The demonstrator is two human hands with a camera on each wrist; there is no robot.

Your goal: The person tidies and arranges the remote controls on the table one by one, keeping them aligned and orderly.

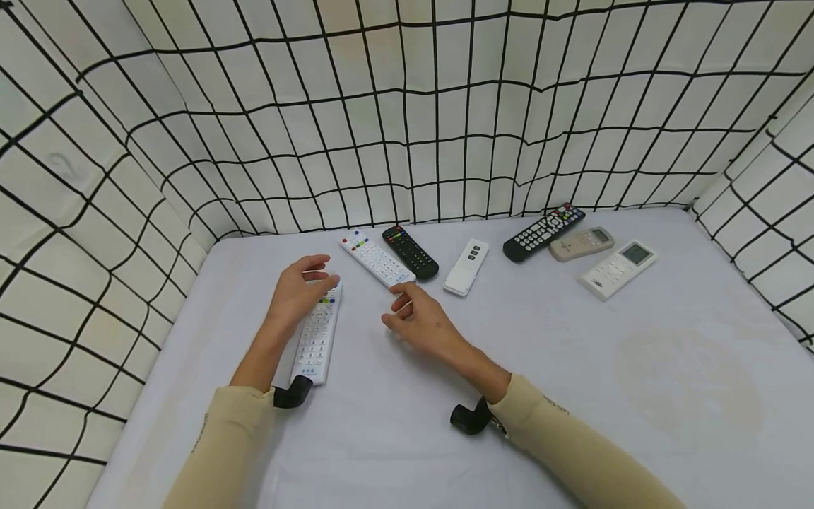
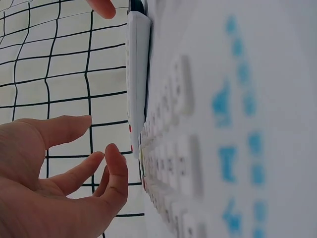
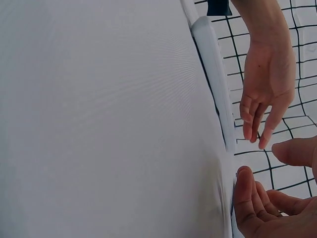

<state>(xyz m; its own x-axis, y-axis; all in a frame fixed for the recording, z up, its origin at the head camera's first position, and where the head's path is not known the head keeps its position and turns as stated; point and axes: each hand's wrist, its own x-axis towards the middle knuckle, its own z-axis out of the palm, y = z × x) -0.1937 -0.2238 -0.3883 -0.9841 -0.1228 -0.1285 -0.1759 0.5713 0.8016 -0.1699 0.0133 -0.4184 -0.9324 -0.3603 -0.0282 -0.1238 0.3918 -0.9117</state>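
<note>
My left hand [image 1: 302,286] is poised over the top end of a white remote control [image 1: 316,339] with coloured buttons, its fingers loosely bent and holding nothing. In the left wrist view, a gap separates the thumb and fingers of that hand [image 2: 74,173], while the remote's keys and blue lettering [image 2: 228,163] loom close at the right. My right hand [image 1: 420,322] has relaxed, spread fingers and grips nothing. Its fingertips overlap the lower end of a second white remote [image 1: 379,260], which lies slanted. Both hands [image 3: 267,74] face each other in the right wrist view.
Behind stand a small black remote [image 1: 410,251] and a slim white remote [image 1: 466,267]. Farther right lie a long black remote [image 1: 543,232], a beige remote [image 1: 581,244] and a white remote with a screen [image 1: 617,268]. Black netting [image 1: 407,141] over white walls borders the white tabletop [image 1: 509,325].
</note>
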